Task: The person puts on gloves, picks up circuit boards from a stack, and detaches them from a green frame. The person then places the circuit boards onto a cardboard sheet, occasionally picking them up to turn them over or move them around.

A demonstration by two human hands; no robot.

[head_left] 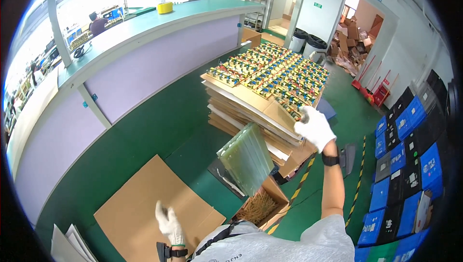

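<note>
My right hand (316, 129), in a white glove, is at the near right corner of a tall stack. Its fingers are closed on the end of a strip-shaped circuit board (289, 108) with small components. More yellow circuit boards (270, 71) with blue, green and red parts lie in rows on the stack's top cardboard sheet (241, 94). My left hand (169, 223), also gloved, hovers low over a flat brown cardboard sheet (144, 204). Its fingers are apart and it holds nothing.
Greenish translucent panels (248, 158) stand tilted beside the stack, next to an open carton (277, 199) of thin brownish strands. Blue and black crates (398, 158) line the right. A long green-topped counter (202, 9) runs along the left. Bins (316, 45) stand behind the stack.
</note>
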